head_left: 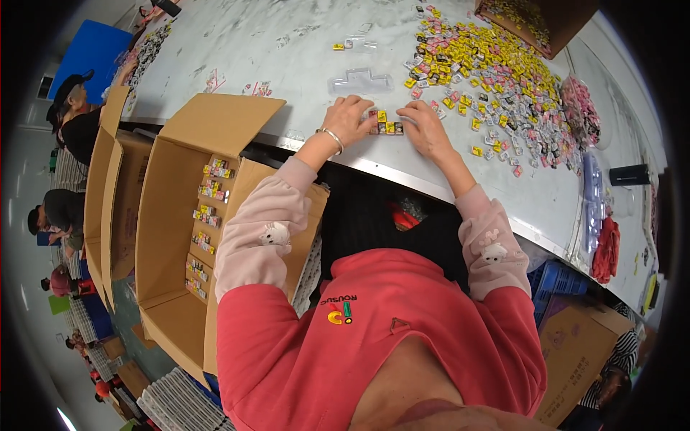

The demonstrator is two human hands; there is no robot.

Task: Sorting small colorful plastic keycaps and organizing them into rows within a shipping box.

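On the white marbled table, a compact cluster of small yellow, black and pink block-shaped pieces (388, 128) lies between my two hands. My left hand (348, 120) is at the cluster's left side, fingers bent and fingertips touching its edge. My right hand (427, 131) is on the other side, fingers apart, with its fingertips close to the pieces. Neither hand is lifting anything. Just beyond them lies a clear plastic tray (361, 81) with a stepped outline. Farther back is another clear tray (363, 44) with a couple of small pieces beside it.
A large heap of loose pieces (496, 79) spreads over the table's right side, below a tipped cardboard box (521, 21). At my left stands an open carton (169, 215) holding several clusters. A pink bag (579, 111) and red cloth (606, 250) lie right. Other people work at far left.
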